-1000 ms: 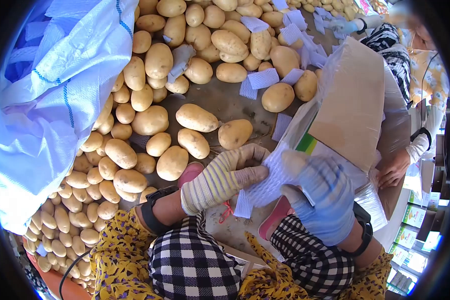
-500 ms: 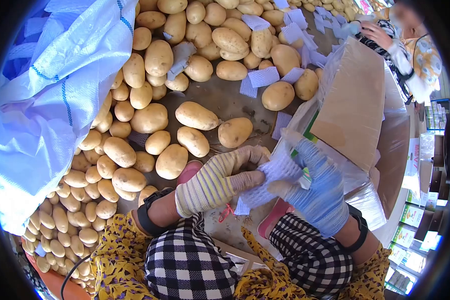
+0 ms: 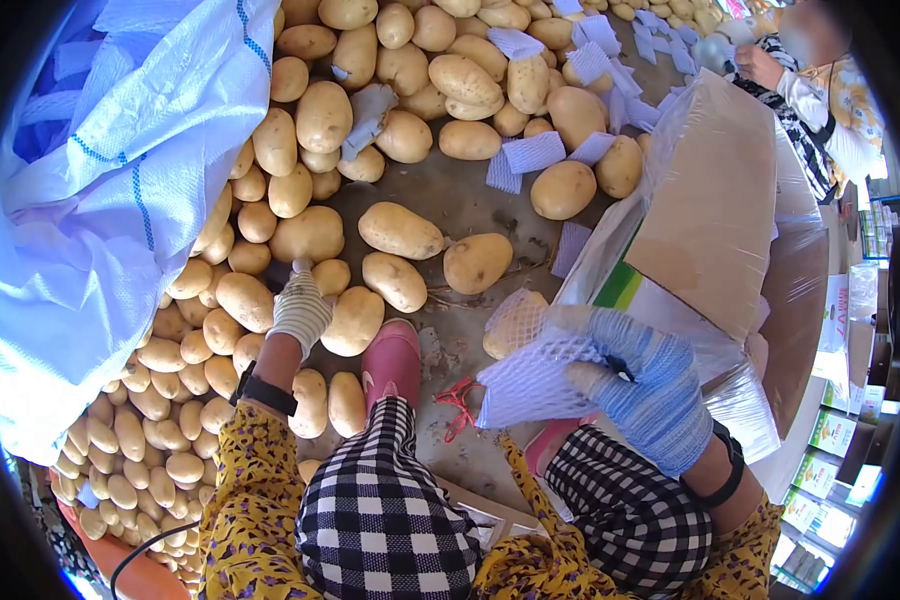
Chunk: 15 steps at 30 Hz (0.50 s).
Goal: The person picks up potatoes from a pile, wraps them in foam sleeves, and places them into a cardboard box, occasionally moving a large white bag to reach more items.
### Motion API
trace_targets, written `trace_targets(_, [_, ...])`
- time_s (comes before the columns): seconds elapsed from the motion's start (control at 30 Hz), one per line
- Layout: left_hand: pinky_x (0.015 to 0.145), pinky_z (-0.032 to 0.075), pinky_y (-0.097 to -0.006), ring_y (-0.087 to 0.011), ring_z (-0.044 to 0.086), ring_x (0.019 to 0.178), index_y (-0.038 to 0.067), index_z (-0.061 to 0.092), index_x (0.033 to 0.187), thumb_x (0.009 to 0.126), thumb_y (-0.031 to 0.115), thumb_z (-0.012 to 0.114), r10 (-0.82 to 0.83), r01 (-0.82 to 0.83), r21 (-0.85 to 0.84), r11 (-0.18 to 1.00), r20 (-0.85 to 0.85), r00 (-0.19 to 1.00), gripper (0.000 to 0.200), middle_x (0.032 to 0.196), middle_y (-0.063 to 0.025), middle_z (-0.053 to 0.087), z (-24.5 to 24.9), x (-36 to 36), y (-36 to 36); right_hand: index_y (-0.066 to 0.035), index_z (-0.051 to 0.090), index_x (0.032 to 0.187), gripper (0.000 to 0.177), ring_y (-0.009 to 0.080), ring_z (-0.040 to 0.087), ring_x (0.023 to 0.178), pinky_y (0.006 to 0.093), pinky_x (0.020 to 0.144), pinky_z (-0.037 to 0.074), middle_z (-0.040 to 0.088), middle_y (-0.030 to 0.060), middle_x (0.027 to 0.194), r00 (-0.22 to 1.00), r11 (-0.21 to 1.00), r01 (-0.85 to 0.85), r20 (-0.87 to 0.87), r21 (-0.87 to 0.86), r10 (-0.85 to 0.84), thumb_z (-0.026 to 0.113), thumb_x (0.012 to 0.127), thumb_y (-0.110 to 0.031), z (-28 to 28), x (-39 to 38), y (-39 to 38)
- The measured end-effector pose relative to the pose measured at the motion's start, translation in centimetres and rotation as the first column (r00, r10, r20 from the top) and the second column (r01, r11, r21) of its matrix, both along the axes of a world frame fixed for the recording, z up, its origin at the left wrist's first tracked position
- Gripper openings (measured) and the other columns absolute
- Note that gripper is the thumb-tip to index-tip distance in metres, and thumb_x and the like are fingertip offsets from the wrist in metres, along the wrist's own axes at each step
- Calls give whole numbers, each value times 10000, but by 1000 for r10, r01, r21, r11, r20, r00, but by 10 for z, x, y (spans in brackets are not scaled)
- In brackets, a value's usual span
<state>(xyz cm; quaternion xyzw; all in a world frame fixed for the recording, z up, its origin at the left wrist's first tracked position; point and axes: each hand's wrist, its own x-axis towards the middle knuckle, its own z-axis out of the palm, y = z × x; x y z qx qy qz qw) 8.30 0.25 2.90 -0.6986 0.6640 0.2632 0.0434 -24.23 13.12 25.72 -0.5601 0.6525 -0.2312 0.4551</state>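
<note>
My right hand, in a blue glove, grips a potato in a white foam net sleeve; the potato's top pokes out at the upper left. My left hand, in a striped glove, has reached out to the potato pile and rests among the potatoes, its fingers at a large one. I cannot see anything held in it. Loose potatoes lie on the ground just beyond.
A white woven sack spills potatoes on the left. A cardboard box lined with plastic stands right of my hands. Foam sleeves are scattered among the far potatoes. Another person's hands work at the top right. My pink shoe is below.
My left hand let go of the sleeve and swung left to the potato pile. The right hand keeps the sleeved potato, now lifted slightly free.
</note>
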Motion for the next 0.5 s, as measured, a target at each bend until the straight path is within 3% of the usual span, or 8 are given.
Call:
trace_targets(0.1, [953,465,-437,-386,597,1081,-10,440,1222,763,209,757,22,-20,29,999,-84,996,599,1193,-239,590,17,-1,1,-30,630,1199,371,62,570,738,230,702,507,671,33,900,998,998,-45,-45,41,47,627,830,7,3,0,-2])
trace_targets(0.2, [942,480,-409,-328,620,1029,1,451,1203,750,216,784,46,-71,-66,995,-318,947,602,1120,-217,608,16,3,-1,-27,633,1193,366,66,574,741,236,699,510,669,34,899,997,996,-47,-54,75,52,636,828,-8,1,-2,1])
trace_targets(0.27, [928,487,-382,-281,615,1006,15,458,1206,750,226,794,244,-207,139,968,-707,664,605,1077,-175,609,25,-7,3,-23,592,1250,411,80,590,768,242,696,515,665,47,988,989,994,-93,-114,53,99,639,842,-18,-9,-7,3])
trace_targets(0.3, [921,490,-368,-258,612,995,22,462,1208,749,231,799,336,-231,256,939,-826,452,606,1055,-154,610,39,-14,3,-17,551,1286,451,93,596,816,247,724,515,647,60,1047,999,997,-42,7,69,42,651,848,-66,-15,-9,3])
trace_targets(0.37, [907,485,-346,-231,592,1001,41,472,1229,750,254,808,368,-32,367,930,-921,127,623,1041,-117,595,99,-52,12,-4,470,1357,559,120,610,913,256,781,515,610,86,1163,967,991,65,239,120,-92,676,862,-161,-21,-7,2])
trace_targets(0.43, [904,479,-338,-219,589,1000,37,480,1235,757,297,805,227,212,245,946,-968,104,634,1070,-112,588,143,-88,18,1,397,1397,678,151,591,1020,278,865,494,562,107,1237,883,959,90,424,268,-201,686,854,-283,-3,-3,-11])
trace_targets(0.5, [906,472,-328,-199,586,1000,41,496,1225,733,347,826,52,446,92,890,-993,101,667,1070,-90,590,167,-119,23,5,364,1413,761,171,576,1088,297,930,473,543,121,1266,776,931,120,552,344,-304,691,839,-372,4,1,-15])
